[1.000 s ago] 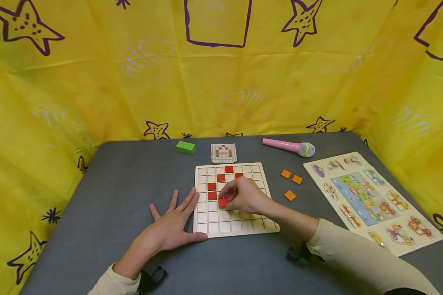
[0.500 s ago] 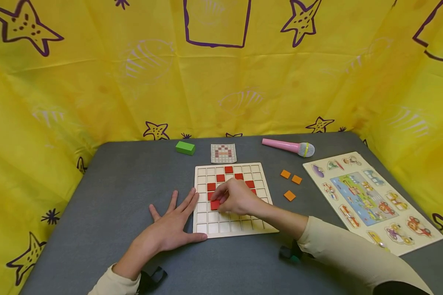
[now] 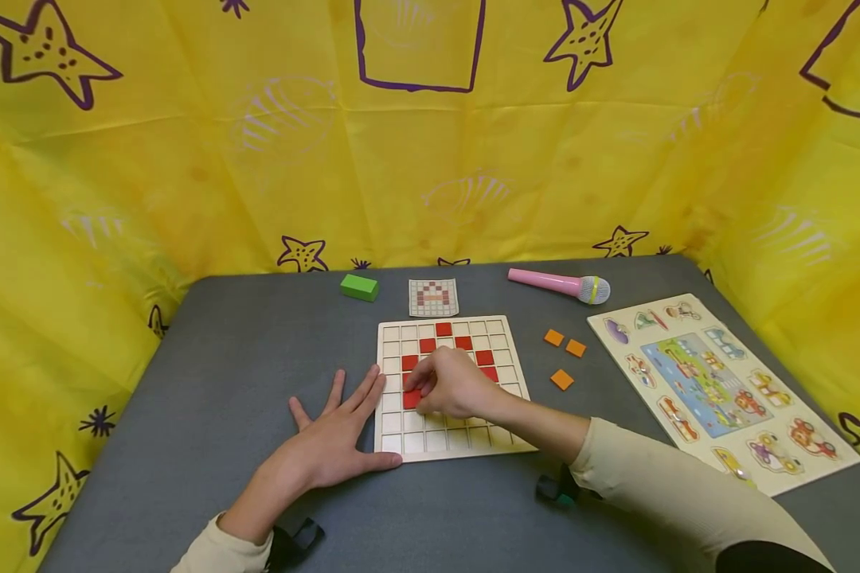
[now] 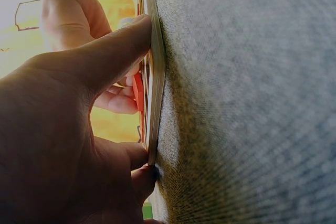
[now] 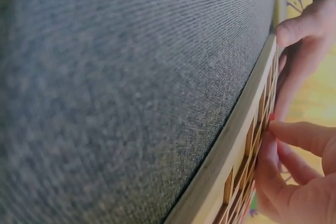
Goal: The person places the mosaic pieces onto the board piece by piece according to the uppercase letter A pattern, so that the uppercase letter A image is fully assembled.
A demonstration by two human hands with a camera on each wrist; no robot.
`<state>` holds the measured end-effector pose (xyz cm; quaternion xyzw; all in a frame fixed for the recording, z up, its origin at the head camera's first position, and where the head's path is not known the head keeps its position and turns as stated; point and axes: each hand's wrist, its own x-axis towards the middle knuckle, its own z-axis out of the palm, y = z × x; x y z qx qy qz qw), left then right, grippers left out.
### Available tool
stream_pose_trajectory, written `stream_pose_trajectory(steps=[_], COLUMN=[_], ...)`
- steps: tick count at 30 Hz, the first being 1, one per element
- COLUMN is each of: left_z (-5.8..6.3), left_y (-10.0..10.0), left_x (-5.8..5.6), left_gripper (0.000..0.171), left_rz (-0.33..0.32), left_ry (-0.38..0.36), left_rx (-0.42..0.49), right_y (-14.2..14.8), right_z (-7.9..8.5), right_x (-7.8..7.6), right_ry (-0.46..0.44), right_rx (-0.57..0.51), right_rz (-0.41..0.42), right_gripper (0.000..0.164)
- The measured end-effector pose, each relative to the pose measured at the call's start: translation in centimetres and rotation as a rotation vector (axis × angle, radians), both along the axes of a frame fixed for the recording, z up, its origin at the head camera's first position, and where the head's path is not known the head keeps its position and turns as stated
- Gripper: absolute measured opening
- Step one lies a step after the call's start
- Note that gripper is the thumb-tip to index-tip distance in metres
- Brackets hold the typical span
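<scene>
A pale wooden grid board (image 3: 437, 442) lies on the dark grey table, with several red square tiles (image 3: 443, 329) set in its cells. My right hand (image 3: 455, 383) reaches over the board and pinches a red tile (image 3: 411, 400) between thumb and fingers, in the column near the left side. In the left wrist view that tile (image 4: 138, 92) stands tilted at the board's surface. My left hand (image 3: 340, 442) lies spread at the board's left edge, its thumb (image 4: 131, 38) on the near corner and its fingertips at the side.
Three orange tiles (image 3: 562, 380) lie right of the board. Beyond it are a small pattern card (image 3: 433, 298), a green block (image 3: 359, 287) and a pink toy microphone (image 3: 559, 284). A wooden picture puzzle (image 3: 724, 390) lies at the right. Yellow patterned cloth (image 3: 401, 159) surrounds the table.
My right hand has moved left over the board with the red tile, down to a cell below the other red tiles of that column. The left hand has stayed put.
</scene>
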<state>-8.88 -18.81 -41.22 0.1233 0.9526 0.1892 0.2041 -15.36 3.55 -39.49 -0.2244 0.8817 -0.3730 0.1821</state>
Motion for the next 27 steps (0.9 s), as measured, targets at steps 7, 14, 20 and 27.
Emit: stream_pose_trajectory(steps=[7,14,20,27], left_z=[-0.17,-0.18,-0.18,-0.15], left_y=[-0.01,-0.06,-0.06,0.00], left_x=[-0.02,-0.04,-0.03,0.01], left_gripper=[0.118,0.118,0.118,0.118], left_rz=[0.001,-0.001,-0.001,0.002], left_ry=[0.013,0.014,0.013,0.010], left_rx=[-0.003,-0.006,-0.007,-0.004], right_y=[-0.19,-0.20,-0.16,-0.08], right_z=[-0.05,-0.06,-0.02,0.05], right_x=[-0.06,-0.18,-0.16,-0.05], right_ry=[0.015,0.023,0.008,-0.009], right_rx=[0.005,0.007,0.006,-0.007], right_rz=[0.004,0.010,0.004,-0.005], right_gripper=[0.027,0.028,0.029,0.029])
